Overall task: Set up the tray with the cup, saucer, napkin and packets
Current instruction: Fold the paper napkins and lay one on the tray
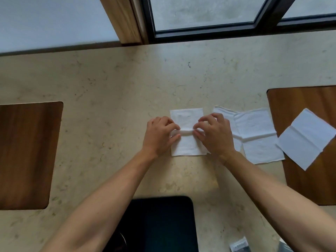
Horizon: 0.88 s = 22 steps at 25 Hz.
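A white paper napkin [185, 117] lies flat on the beige stone counter [112, 84] at the centre. My left hand [159, 135] pinches its left edge at the middle crease. My right hand [212, 133] pinches the right edge at the same crease, so a ridge runs across the napkin between my fingertips. A black tray [163, 224] sits at the near edge between my forearms. At its left side a curved rim shows, perhaps a cup or saucer, mostly hidden by my left arm. A small packet [239, 245] lies at the bottom right.
Two more white napkins [258, 135] overlap just right of my right hand. Another unfolded napkin [307, 139] rests on a wooden inset panel [294, 100] at the right. A second wooden panel [27, 153] is set into the counter at the left. A window frame runs along the far edge.
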Available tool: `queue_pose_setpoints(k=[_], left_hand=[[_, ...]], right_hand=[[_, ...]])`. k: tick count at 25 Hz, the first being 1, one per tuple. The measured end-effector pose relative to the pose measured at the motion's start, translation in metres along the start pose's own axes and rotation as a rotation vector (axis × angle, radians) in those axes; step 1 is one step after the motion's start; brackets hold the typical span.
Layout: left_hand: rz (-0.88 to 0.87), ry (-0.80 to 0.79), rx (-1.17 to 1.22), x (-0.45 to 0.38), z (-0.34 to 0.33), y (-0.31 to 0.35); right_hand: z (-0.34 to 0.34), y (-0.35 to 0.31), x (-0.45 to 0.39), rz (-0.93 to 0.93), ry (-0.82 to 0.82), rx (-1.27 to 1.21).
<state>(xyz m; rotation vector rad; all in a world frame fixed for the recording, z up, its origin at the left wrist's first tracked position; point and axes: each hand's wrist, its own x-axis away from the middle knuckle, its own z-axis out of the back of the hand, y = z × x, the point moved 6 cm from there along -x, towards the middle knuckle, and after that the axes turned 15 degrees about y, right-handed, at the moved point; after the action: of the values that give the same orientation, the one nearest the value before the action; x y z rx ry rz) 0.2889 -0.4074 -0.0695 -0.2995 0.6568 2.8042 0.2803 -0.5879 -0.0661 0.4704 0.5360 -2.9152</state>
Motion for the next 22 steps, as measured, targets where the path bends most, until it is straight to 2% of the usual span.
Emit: queue_pose_setpoints(k=[5,10,14,17,22], left_hand=[[0.049,0.033,0.053,0.0,0.004,0.002],[0.134,0.071,0.223,-0.001,0.023,0.005],[0.29,0.078,0.426,0.004,0.043,0.002],[0.427,0.031,0.455,0.009,0.047,-0.007],[0.462,-0.063,0.31,0.021,0.037,-0.026]], right_hand=[[0.002,-0.005,0.001,-0.047,0.019,-0.087],[0.021,-0.014,-0.004,-0.217,0.057,-0.352],[0.03,-0.024,0.003,-0.386,-0.069,-0.585],[0.023,-0.026,0.007,-0.446,-0.158,-0.535],[0.005,-0.031,0.008,-0.49,-0.239,-0.377]])
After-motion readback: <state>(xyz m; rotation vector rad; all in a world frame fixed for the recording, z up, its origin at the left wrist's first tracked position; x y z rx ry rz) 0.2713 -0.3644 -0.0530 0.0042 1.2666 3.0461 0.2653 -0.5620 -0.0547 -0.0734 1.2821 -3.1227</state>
